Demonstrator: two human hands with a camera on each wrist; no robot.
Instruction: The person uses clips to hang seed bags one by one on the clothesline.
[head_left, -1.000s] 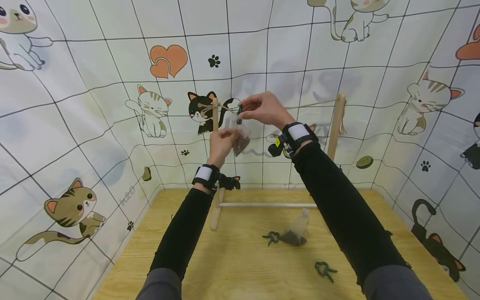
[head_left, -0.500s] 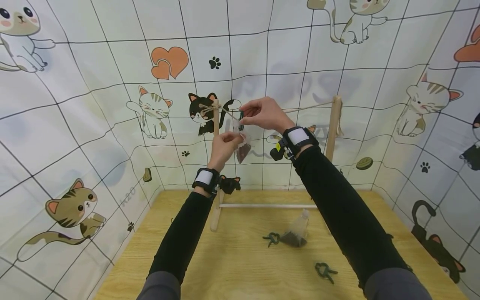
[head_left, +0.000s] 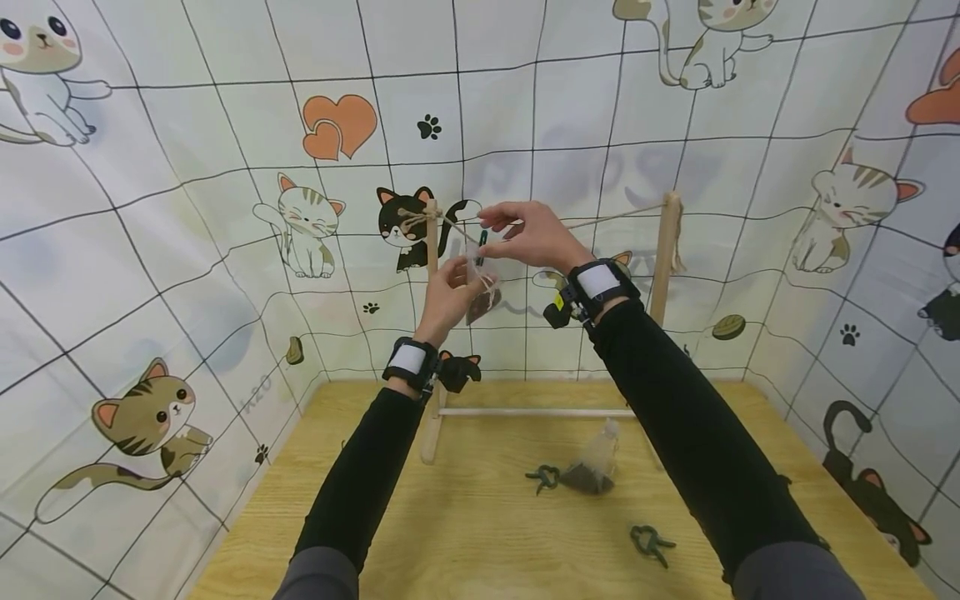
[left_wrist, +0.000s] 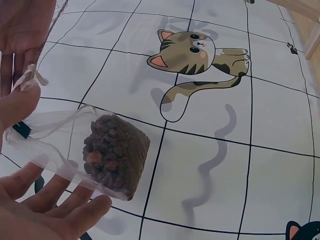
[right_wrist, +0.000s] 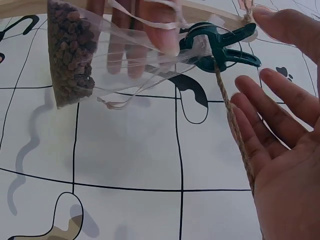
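A small sheer drawstring bag [right_wrist: 72, 55] with dark, raisin-like pieces in its bottom hangs at the rope [right_wrist: 239, 132], near the left post. A dark green spring clamp [right_wrist: 215, 42] grips the bag's gathered neck on the rope. My left hand [head_left: 448, 296] is around the bag, fingers loosely straight behind it and thumb in front among the white strings. In the right wrist view, my right hand [right_wrist: 285, 130] has its fingers spread, apart from the clamp's handles. In the head view, the clamp shows between thumb and fingers of the right hand.
The rope spans two wooden posts, the left post [head_left: 432, 250] and the right post [head_left: 666, 258], joined by a low white bar [head_left: 532, 412]. On the wooden table [head_left: 480, 542] lie a second filled bag [head_left: 588, 475], one green clamp [head_left: 547, 477] and another clamp [head_left: 651, 542].
Both hands have loosened: the right fingers have parted from the clamp, and the left fingers have spread from their pinch on the bag. The clamp stays on the rope with the bag.
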